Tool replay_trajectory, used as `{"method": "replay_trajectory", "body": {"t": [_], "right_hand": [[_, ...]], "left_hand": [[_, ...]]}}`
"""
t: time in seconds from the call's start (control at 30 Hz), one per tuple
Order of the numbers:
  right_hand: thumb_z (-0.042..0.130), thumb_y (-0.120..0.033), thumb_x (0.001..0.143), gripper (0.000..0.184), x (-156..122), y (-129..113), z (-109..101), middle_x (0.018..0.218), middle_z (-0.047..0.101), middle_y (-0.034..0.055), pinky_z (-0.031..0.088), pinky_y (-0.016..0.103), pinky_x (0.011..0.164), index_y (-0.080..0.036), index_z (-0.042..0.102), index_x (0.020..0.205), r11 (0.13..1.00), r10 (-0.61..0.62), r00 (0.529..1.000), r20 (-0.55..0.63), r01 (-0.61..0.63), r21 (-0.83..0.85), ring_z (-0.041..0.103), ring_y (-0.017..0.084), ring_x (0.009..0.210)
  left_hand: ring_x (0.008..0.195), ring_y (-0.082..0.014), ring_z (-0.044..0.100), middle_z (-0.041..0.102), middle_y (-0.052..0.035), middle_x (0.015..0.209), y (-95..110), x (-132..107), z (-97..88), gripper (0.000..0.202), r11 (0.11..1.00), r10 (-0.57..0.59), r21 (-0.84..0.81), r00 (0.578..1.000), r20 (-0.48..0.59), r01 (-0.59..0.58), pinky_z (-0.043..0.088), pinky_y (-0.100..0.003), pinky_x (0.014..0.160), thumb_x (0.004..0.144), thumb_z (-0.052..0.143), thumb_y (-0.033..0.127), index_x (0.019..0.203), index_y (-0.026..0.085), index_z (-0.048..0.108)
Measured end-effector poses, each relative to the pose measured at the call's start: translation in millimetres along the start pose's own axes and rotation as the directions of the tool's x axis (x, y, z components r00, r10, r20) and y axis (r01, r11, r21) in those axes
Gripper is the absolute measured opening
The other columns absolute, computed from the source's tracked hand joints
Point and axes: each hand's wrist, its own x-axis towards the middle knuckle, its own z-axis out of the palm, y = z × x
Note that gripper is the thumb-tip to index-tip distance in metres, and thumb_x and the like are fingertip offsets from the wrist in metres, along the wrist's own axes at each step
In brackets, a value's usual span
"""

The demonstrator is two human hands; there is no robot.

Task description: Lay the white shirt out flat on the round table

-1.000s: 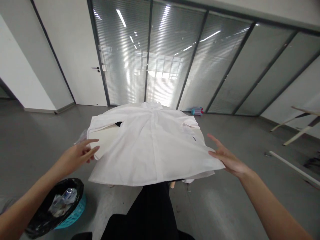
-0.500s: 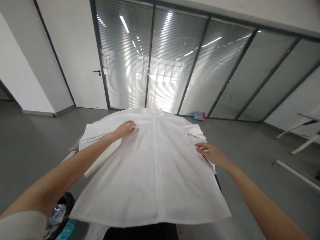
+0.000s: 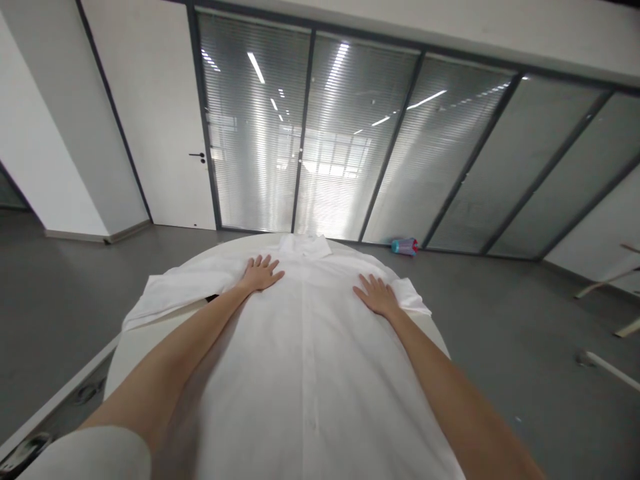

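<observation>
A white button-up shirt (image 3: pixel 280 360) lies spread over a round white table (image 3: pixel 127 357), its collar (image 3: pixel 305 245) at the far side and its buttoned front running toward me. My left hand (image 3: pixel 261 273) rests flat on the upper left chest, fingers spread. On the upper right chest lies my right hand (image 3: pixel 376 295), also flat with fingers apart. The left sleeve (image 3: pixel 175 293) extends outward along the table, and the shorter-looking right sleeve (image 3: pixel 411 297) hangs near the right edge. Neither hand grips the cloth.
Beyond the table is a glass partition (image 3: pixel 330 147) with blinds and a white door (image 3: pixel 155 133). A blue and red bundle (image 3: pixel 404 247) lies on the floor by the glass. Pale furniture legs (image 3: pixel 607 283) stand at the right.
Both hands have gone from curled fingers to flat, spread palms on the shirt. My right hand moved inward. The hem dropped closer to me, and the left sleeve now lies further out.
</observation>
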Motion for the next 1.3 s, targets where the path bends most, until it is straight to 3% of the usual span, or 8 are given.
{"method": "replay_trajectory", "body": {"t": [0.2, 0.6, 0.73, 0.9, 1.0, 1.07, 1.17, 1.3], "right_hand": [[0.020, -0.074, 0.094, 0.080, 10.1, 12.4, 8.9, 0.166, 0.013, 0.0106, 0.011, 0.052, 0.120, -0.028, 0.018, 0.159, 1.000, 0.018, 1.000, -0.023, -0.018, 0.002, 0.012, 0.032, 0.151], [0.020, -0.074, 0.093, 0.080, 46.9, -10.7, 11.3, 0.165, 0.016, 0.0096, 0.010, 0.051, 0.120, -0.028, 0.021, 0.159, 0.998, 0.054, 0.997, -0.064, -0.052, 0.026, 0.014, 0.031, 0.151], [0.022, -0.073, 0.094, 0.079, 53.7, -15.6, 10.7, 0.165, 0.017, 0.0105, 0.010, 0.051, 0.119, -0.028, 0.021, 0.159, 0.997, 0.066, 0.995, -0.075, -0.064, 0.036, 0.015, 0.032, 0.151], [0.021, -0.066, 0.098, 0.073, 51.8, -23.9, -1.3, 0.163, 0.022, 0.0113, 0.006, 0.055, 0.119, -0.023, 0.031, 0.156, 0.998, 0.042, 0.986, -0.162, -0.034, 0.049, 0.014, 0.035, 0.150], [0.017, -0.061, 0.100, 0.070, 58.1, -38.4, -8.0, 0.165, 0.018, 0.0089, 0.003, 0.055, 0.119, -0.023, 0.026, 0.158, 0.997, -0.046, 0.974, -0.223, 0.059, 0.050, 0.010, 0.033, 0.151], [0.017, -0.062, 0.100, 0.069, 65.9, -44.3, -8.0, 0.166, 0.015, 0.0062, 0.003, 0.056, 0.119, -0.027, 0.024, 0.158, 0.991, -0.124, 0.976, -0.179, 0.131, 0.031, 0.009, 0.032, 0.151], [0.019, -0.070, 0.096, 0.073, 76.8, -28.8, -2.9, 0.166, 0.012, 0.0029, 0.002, 0.058, 0.119, -0.031, 0.022, 0.158, 0.992, -0.124, 0.991, -0.046, 0.125, 0.013, 0.009, 0.031, 0.152], [0.016, -0.071, 0.095, 0.077, 77.3, 43.1, 2.8, 0.166, 0.016, 0.0045, 0.009, 0.057, 0.119, -0.029, 0.023, 0.158, 0.993, 0.118, 0.993, 0.018, -0.118, 0.012, 0.016, 0.031, 0.150]], "left_hand": [[0.147, -0.0449, 0.018, 0.022, -0.0145, 0.163, -9.6, 2.1, 13.0, 0.076, 0.999, -0.024, 0.028, 1.000, 0.011, 0.023, 0.014, -0.059, 0.114, 0.094, 0.025, 0.070, 0.155, 0.025, 0.034], [0.147, -0.0425, 0.018, 0.023, -0.0125, 0.163, -31.2, 45.4, 15.5, 0.074, 0.999, -0.021, 0.031, 0.999, 0.033, 0.020, 0.013, -0.057, 0.115, 0.094, 0.026, 0.068, 0.155, 0.026, 0.034], [0.148, -0.0433, 0.017, 0.021, -0.0126, 0.164, -35.1, 57.0, 6.0, 0.074, 0.999, -0.025, 0.035, 0.996, 0.084, 0.023, 0.014, -0.057, 0.115, 0.095, 0.028, 0.066, 0.156, 0.025, 0.031], [0.144, -0.0433, 0.027, 0.028, -0.0171, 0.160, -1.8, 56.7, -7.2, 0.061, 0.999, -0.019, 0.052, 0.997, 0.079, 0.015, 0.021, -0.064, 0.111, 0.096, 0.037, 0.055, 0.146, 0.021, 0.047], [0.148, -0.0399, 0.020, 0.023, -0.0123, 0.163, 30.8, 53.4, -1.3, 0.065, 0.996, 0.085, 0.011, 0.996, 0.008, -0.085, 0.017, -0.060, 0.115, 0.096, 0.036, 0.059, 0.150, 0.023, 0.041], [0.147, -0.0421, 0.020, 0.025, -0.0126, 0.162, 48.0, 50.4, 8.0, 0.073, 0.992, 0.125, -0.025, 0.992, -0.019, -0.126, 0.017, -0.063, 0.114, 0.095, 0.034, 0.064, 0.154, 0.021, 0.033], [0.146, -0.0437, 0.022, 0.029, -0.0126, 0.161, 59.0, 45.6, 22.0, 0.078, 0.994, 0.105, -0.026, 0.994, -0.027, -0.105, 0.017, -0.067, 0.112, 0.096, 0.027, 0.067, 0.157, 0.019, 0.027], [0.146, -0.0397, 0.024, 0.032, -0.0076, 0.160, 56.7, 41.4, 29.1, 0.075, 0.996, 0.090, 0.007, 0.994, -0.058, -0.090, 0.019, -0.062, 0.113, 0.096, 0.025, 0.067, 0.156, 0.024, 0.029]]}}
